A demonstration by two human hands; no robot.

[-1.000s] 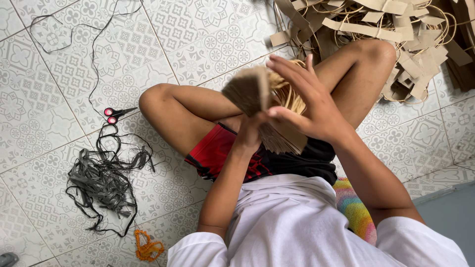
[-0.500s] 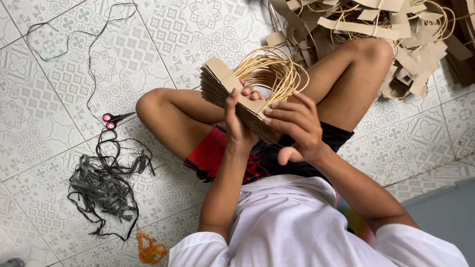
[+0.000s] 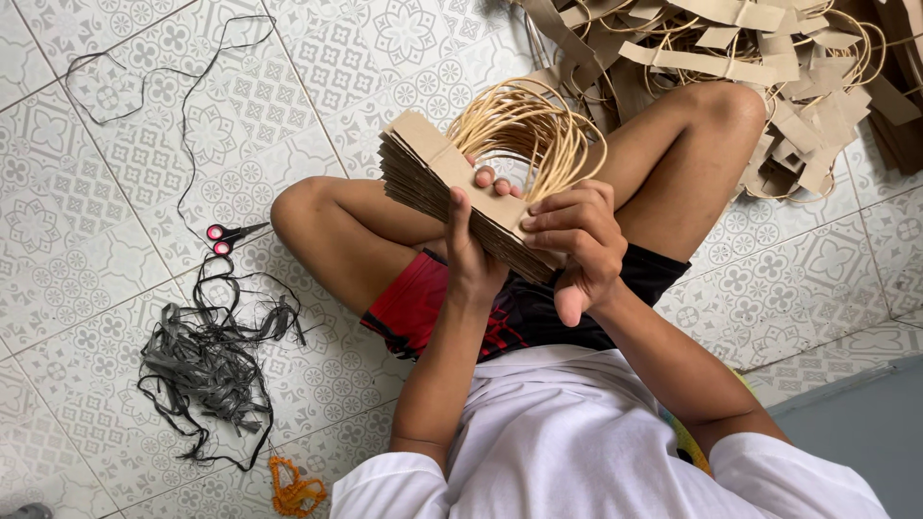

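I hold a thick stack of brown cardboard strips (image 3: 423,168) with tan rope loops (image 3: 524,130) fanning out of its far side. My left hand (image 3: 471,245) grips the stack from below, thumb laid across the top strip. My right hand (image 3: 577,240) clasps the stack's near right end, fingers curled over the edge. The stack hovers above my crossed bare legs, between the knees.
A heap of the same cardboard strips with rope loops (image 3: 769,67) lies on the patterned tile floor at the top right. Left of my knee lie small pink-handled scissors (image 3: 226,237), a tangle of black straps (image 3: 207,360), a thin black cord (image 3: 183,106) and an orange string knot (image 3: 293,490).
The stack was upright in front of me with my right hand spread over it. It has tipped flat and shifted left, and both hands now grip it from the near side.
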